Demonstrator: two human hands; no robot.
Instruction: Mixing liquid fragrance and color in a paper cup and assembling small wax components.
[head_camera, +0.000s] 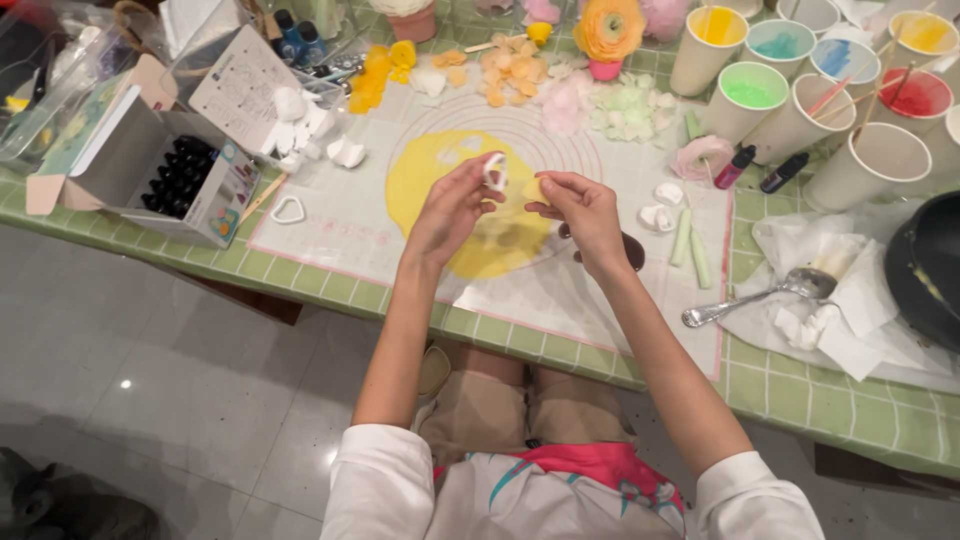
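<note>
white cutter (496, 171) pinched in left hand (452, 205) above the mat (590, 290) | yellow petal piece (534, 190) gripped by right hand (585, 215) just beside it | flat yellow sheet (430, 180) lies below | spoon (755, 297) off right | paint cups (800, 100) behind

An open cardboard box (150, 165) stands at the desk's left edge, grey inside, rows of small black-capped bottles in it, its side panel printed in bright colours. Behind it leans a white printed leaflet (240, 85), beside a clear plastic bag (60, 60).
</note>
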